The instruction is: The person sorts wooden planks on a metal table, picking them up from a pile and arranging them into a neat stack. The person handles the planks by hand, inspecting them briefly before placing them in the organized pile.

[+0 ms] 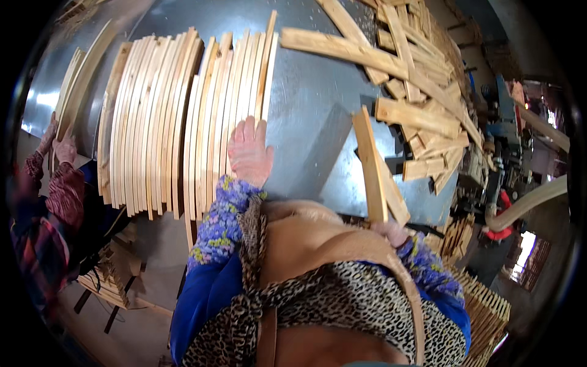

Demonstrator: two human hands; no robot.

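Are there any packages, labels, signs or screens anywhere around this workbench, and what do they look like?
None that I can make out: the grey table holds only bare wooden slats and a loose offcut pile. The machinery at the right is too blurred to show any label or screen.

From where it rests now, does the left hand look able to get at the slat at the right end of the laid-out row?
Probably yes. The left hand already lies flat on the right end of the row of slats, its fingertips at the last slat; nothing lies over it there.
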